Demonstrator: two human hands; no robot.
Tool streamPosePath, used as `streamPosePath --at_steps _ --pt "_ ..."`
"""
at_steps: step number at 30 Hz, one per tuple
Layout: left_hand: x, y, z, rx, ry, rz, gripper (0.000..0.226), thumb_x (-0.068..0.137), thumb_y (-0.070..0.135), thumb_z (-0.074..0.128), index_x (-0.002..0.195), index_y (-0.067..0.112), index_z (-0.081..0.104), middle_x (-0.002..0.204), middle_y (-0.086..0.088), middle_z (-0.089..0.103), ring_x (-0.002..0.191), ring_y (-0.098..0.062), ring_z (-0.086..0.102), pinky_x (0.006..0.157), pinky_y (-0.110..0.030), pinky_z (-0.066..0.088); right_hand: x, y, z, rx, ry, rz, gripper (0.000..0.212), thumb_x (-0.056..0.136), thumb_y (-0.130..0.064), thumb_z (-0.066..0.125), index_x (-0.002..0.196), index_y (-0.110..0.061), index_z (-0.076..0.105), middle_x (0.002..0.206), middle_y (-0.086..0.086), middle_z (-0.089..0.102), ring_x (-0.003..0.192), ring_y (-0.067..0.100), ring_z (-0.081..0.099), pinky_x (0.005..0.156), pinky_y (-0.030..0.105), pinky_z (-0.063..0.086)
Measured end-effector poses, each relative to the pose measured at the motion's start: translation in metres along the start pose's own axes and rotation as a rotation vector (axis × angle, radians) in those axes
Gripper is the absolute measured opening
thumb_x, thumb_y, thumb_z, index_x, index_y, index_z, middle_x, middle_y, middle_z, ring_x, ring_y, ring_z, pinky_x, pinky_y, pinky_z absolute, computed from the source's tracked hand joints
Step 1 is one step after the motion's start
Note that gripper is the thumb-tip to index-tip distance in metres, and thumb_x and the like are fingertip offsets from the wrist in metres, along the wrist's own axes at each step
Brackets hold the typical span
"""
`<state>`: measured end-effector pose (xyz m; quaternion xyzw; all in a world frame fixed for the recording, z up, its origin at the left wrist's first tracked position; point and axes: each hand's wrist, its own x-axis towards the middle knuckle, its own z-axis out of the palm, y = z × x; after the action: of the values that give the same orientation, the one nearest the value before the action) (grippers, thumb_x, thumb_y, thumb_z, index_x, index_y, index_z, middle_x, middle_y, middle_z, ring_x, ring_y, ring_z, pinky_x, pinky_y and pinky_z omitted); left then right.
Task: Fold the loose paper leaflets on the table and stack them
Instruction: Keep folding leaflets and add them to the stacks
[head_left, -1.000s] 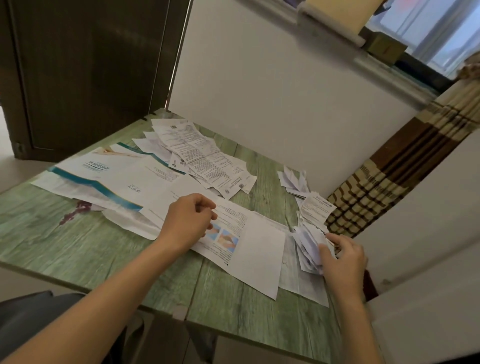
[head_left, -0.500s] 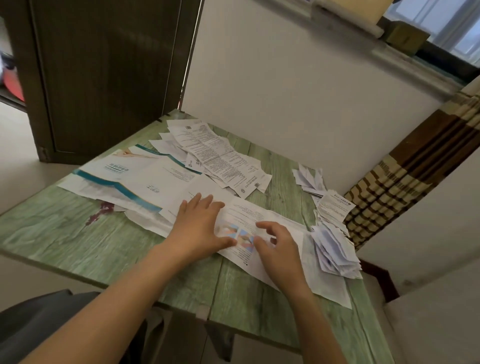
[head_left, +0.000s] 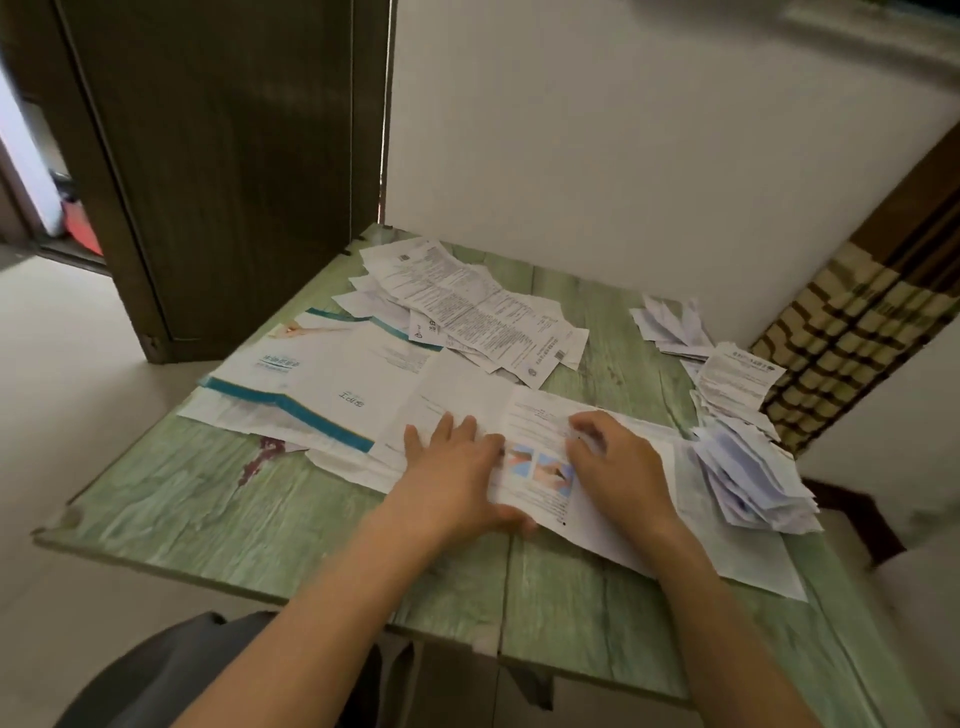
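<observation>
Right hand (head_left: 618, 467), gone from the stack (head_left: 753, 478) at the table's (head_left: 208, 499) right edge, is curling onto the leaflet (head_left: 540, 415), grip unclear; left hand (head_left: 447, 478) is pressing it flat-fingered.

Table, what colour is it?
The table is pale green with a streaky wood-grain pattern; it shows in the head view, the only one.

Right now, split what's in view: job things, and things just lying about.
Job: leaflet under left hand and right hand; loose leaflets; folded stack; table.
Lying about: door; curtain; red stain.
</observation>
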<state>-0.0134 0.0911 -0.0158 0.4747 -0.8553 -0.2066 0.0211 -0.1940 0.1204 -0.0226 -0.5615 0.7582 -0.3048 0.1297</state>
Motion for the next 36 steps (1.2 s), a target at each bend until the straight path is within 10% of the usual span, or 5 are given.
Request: streamPosePath --at_steps 7,16,24,27,36 --pt "-0.001 0.010 -0.004 0.082 -0.104 0.000 0.070 0.092 0.059 0.035 0.150 0.027 0.014 0.157 -0.007 0.017 0.145 -0.028 0.009 0.115 -0.054 0.009 -0.006 0.006 -0.005 0.319 0.096 0.028 0.017 0.094 -0.012 0.054 0.105 -0.020 0.064 0.102 -0.012 0.063 0.093 -0.003 0.058 0.073 0.006 0.048" --pt "-0.015 -0.016 -0.022 -0.292 0.131 0.086 0.062 0.090 0.059 0.020 0.104 0.015 0.062 0.101 -0.004 0.065 0.097 -0.024 0.056 0.084 -0.033 0.041 -0.007 0.002 -0.017 0.580 0.187 -0.032 0.016 0.096 -0.013 0.051 0.104 -0.016 0.065 0.105 -0.013 0.062 0.090 -0.011 0.055 0.073 0.001 0.040" --pt "-0.018 -0.019 -0.019 -0.306 0.121 0.104 0.044 0.095 0.048 0.030 0.064 0.019 0.040 0.063 0.004 0.046 0.064 -0.013 0.043 0.060 -0.021 0.030 -0.009 0.000 -0.014 0.714 0.307 -0.026 0.050 0.087 -0.068 0.024 0.114 -0.040 0.056 0.129 -0.031 0.045 0.123 -0.017 0.033 0.103 0.010 0.020" --pt "-0.018 -0.018 -0.018 -0.326 0.093 0.097 0.033 0.095 0.046 0.040 0.082 0.021 0.058 0.082 0.009 0.057 0.087 -0.018 0.053 0.066 -0.022 0.032 -0.007 -0.002 -0.016 0.904 0.267 0.031 0.088 0.066 -0.090 0.037 0.122 -0.026 0.058 0.118 -0.035 0.055 0.113 -0.014 0.048 0.097 0.017 0.037" --pt "-0.023 -0.015 -0.011 -0.137 0.027 0.068 0.049 0.092 0.038 0.055 0.139 0.030 0.043 0.155 -0.001 0.019 0.142 -0.012 0.016 0.108 -0.019 0.019 -0.008 -0.027 -0.027 1.436 0.466 0.201 0.056 0.102 -0.041 0.020 0.151 -0.014 0.012 0.157 0.003 0.020 0.138 0.021 0.034 0.068 0.016 0.052"
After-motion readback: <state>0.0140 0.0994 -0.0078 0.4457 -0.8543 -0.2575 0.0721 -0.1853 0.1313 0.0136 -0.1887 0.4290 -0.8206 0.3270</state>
